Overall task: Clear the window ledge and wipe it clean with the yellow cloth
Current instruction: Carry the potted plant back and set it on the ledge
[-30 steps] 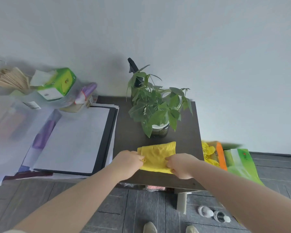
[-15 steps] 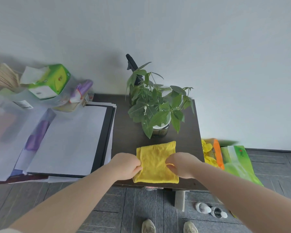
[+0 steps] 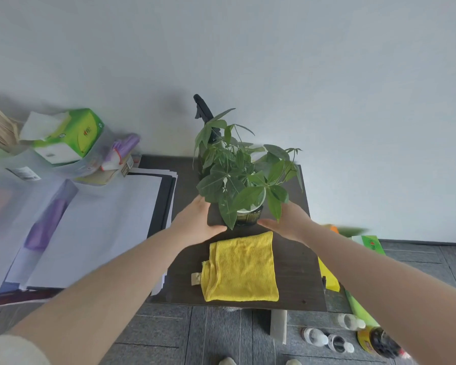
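A folded yellow cloth (image 3: 241, 267) lies flat on the dark ledge surface (image 3: 295, 272), near its front edge. Behind it stands a potted plant (image 3: 244, 180) with broad green leaves in a dark pot (image 3: 249, 218). My left hand (image 3: 198, 222) is stretched out open just left of the pot, its fingertips under the leaves. On the pot's right, my right hand (image 3: 287, 222) is open, close to the pot. Neither hand visibly grips the pot. A black spray nozzle (image 3: 202, 108) rises behind the plant.
White papers on a black folder (image 3: 111, 227) lie left of the ledge. Further left sit a green tissue box (image 3: 69, 135) and a purple item (image 3: 121, 150). Green packs (image 3: 369, 243) stand on the right, plastic bottles (image 3: 327, 338) lie on the grey floor.
Both hands have let go of the yellow cloth, which now lies folded on the ledge. They have moved forward to either side of the plant pot.
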Available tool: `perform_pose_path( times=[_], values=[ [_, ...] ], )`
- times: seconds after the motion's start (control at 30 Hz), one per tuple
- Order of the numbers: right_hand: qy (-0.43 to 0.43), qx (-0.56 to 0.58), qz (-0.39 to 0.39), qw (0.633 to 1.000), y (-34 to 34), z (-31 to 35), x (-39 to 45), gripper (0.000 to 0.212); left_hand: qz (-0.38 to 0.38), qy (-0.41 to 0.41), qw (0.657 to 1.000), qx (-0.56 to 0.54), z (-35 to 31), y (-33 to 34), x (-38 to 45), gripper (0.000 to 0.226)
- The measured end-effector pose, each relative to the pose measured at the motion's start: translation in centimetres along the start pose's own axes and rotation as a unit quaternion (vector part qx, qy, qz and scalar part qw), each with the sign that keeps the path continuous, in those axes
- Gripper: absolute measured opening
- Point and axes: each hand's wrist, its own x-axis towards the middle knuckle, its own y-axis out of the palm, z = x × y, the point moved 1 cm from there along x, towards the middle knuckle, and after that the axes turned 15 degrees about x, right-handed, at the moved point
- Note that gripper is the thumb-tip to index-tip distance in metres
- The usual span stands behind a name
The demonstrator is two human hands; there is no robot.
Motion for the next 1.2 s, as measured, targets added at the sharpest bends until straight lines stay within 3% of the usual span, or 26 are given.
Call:
perform_pose_path(
  times=[0.17,0.3,0.4,0.47,0.53,0.67,0.8,0.97,1.2],
  values=[
    [-0.009,0.06,0.026,0.998,0.4,0.7,0.9,0.096,0.003,0.041,0.997,-0.072,-0.1,0.1,1.6,0.036],
    [-0.056,0.071,0.039,0.995,1.4,1.3,1.1,0.079,-0.003,0.04,0.997,-0.06,-0.6,0.8,2.2,0.017],
    [-0.068,0.079,0.021,0.994,1.9,1.0,1.8,0.061,-0.014,0.029,0.998,-0.06,-0.7,1.5,2.5,0.027],
    [-0.071,0.083,0.014,0.994,2.1,1.0,2.0,0.054,-0.02,0.021,0.997,-0.07,-0.7,1.9,2.6,0.016],
    [-0.072,0.092,0.007,0.993,1.9,1.3,1.5,0.053,-0.022,0.024,0.997,-0.063,-1.0,1.9,2.3,0.013],
    [-0.047,0.127,-0.005,0.991,0.9,0.9,0.0,0.056,-0.032,0.018,0.999,-0.038,-2.3,1.0,2.1,0.042],
    [-0.057,0.164,-0.024,0.985,-1.3,0.3,-1.8,0.054,-0.027,0.021,0.999,-0.03,-5.0,-0.7,1.6,0.043],
    [-0.08,0.218,-0.056,0.971,-6.5,-1.5,-5.2,0.047,-0.028,0.061,0.997,-0.041,-11.5,-3.8,1.1,0.036],
    [-0.078,0.263,-0.125,0.953,-16.1,-8.6,-12.3,0.055,-0.002,0.129,0.99,-0.061,-24.8,-5.5,0.7,0.024]
  ],
)
